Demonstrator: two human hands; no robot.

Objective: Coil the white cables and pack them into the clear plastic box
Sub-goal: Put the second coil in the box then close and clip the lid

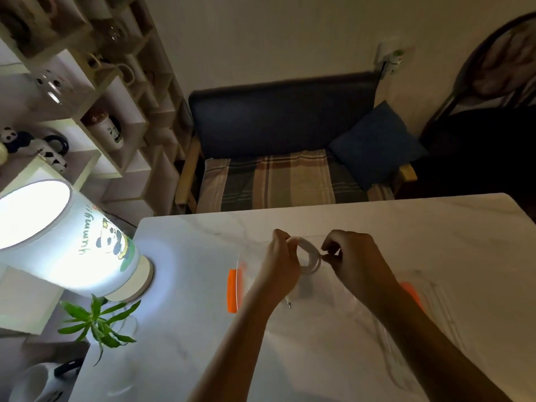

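A white cable (pixel 309 256) is wound into a small loop held above the white marble table (pixel 188 285). My left hand (pixel 280 265) grips the loop's left side and my right hand (pixel 352 262) pinches its right side. A loose end with a plug (pixel 288 302) hangs below my left wrist. Under my hands stands the clear plastic box (pixel 240 282) with an orange latch (pixel 233 291) on its left side. Its clear lid (pixel 429 320), with another orange latch (pixel 412 293), lies to the right, partly hidden by my right forearm.
A lit lamp (pixel 72 245) with a panda print stands at the table's left edge, with a small green plant (pixel 95 323) in front of it. A mug (pixel 43 381) sits at the lower left. Beyond the table is a bench (pixel 278 178) with a blue cushion (pixel 377 143).
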